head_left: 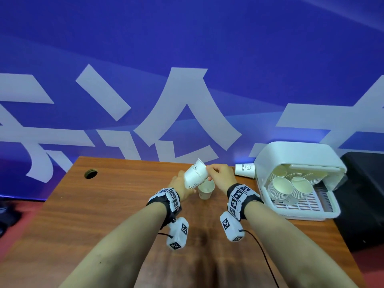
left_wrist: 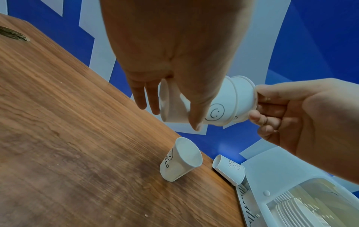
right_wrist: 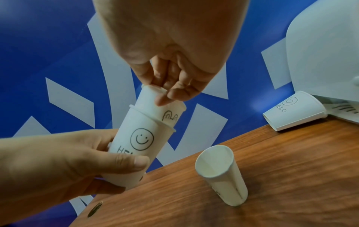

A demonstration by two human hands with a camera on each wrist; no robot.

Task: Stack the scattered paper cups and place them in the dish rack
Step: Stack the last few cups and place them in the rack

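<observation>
A short stack of white paper cups (head_left: 195, 173) with a smiley print is held tilted above the wooden table (head_left: 116, 196). My left hand (head_left: 180, 185) grips the lower cup (right_wrist: 136, 147) round its body. My right hand (head_left: 219, 173) pinches the rim of the top cup (right_wrist: 153, 98), which sits partly inside the stack. One loose cup (head_left: 206, 190) stands upright on the table just below the stack. Another cup (head_left: 245, 169) lies on its side against the white dish rack (head_left: 297, 212) at the right.
The dish rack holds several stacks of cups (head_left: 280, 189) under its raised white lid (head_left: 295, 152). A round cable hole (head_left: 90, 173) is at the table's far left. A black surface (head_left: 361, 194) borders the table on the right; a blue wall stands behind.
</observation>
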